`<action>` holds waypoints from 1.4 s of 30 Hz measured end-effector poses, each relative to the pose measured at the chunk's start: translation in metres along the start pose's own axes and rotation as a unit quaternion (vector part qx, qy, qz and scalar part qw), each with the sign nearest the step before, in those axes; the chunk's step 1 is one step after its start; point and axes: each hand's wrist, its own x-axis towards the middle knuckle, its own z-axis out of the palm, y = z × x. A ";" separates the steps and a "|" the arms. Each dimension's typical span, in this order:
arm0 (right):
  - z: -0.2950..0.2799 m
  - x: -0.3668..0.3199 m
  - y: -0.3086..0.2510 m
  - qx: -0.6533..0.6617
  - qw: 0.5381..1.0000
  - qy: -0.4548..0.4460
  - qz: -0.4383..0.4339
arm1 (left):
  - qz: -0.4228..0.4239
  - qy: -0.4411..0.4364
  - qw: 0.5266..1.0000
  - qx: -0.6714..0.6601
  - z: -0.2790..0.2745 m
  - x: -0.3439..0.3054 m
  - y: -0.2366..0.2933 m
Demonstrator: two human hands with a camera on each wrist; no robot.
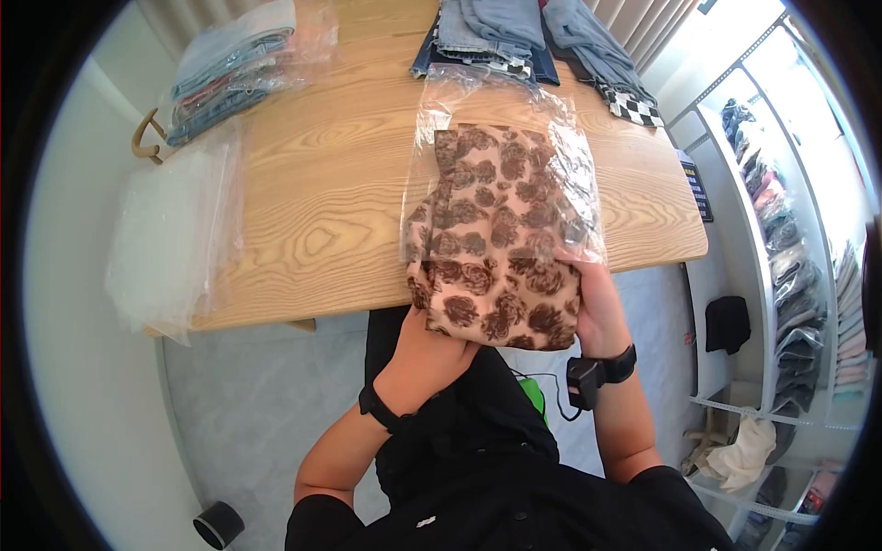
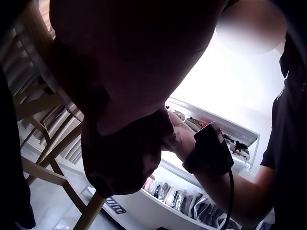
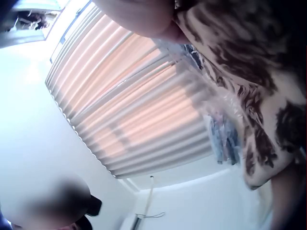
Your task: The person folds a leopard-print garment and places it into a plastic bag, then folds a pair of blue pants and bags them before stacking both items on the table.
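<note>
A folded garment (image 1: 505, 303), pinkish tan with dark brown rose shapes, lies mostly inside a clear plastic bag (image 1: 427, 119); its lower end sticks out of the bag's mouth, over the table's front edge. My left hand (image 1: 430, 358) holds that lower left end from below, its fingers partly hidden under the cloth. On the right side my right hand (image 1: 595, 303) grips garment and bag edge, thumb on top. The right wrist view shows the patterned cloth (image 3: 259, 110) close up beside my right hand (image 3: 144, 17). In the left wrist view the cloth is very dark.
Clear bags (image 1: 170, 234) lie at the table's left, below bagged folded clothes (image 1: 234, 64). Folded jeans (image 1: 487, 32) and more denim with a checkered piece (image 1: 634, 106) sit at the back. Shelves of packed clothes (image 1: 781, 230) stand right; a black bin (image 1: 219, 525) is on the floor.
</note>
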 end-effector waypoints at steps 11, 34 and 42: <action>0.028 0.054 -0.023 -0.091 0.994 0.063 0.026 | -0.023 -0.054 0.998 0.028 0.000 0.006 0.002; 0.023 0.016 0.019 -0.664 0.644 -0.015 -0.378 | -0.002 -0.033 0.998 0.056 0.007 -0.006 0.002; -0.040 -0.070 0.067 -0.505 0.830 -0.142 -0.190 | 0.026 0.093 0.992 0.086 0.004 -0.007 -0.003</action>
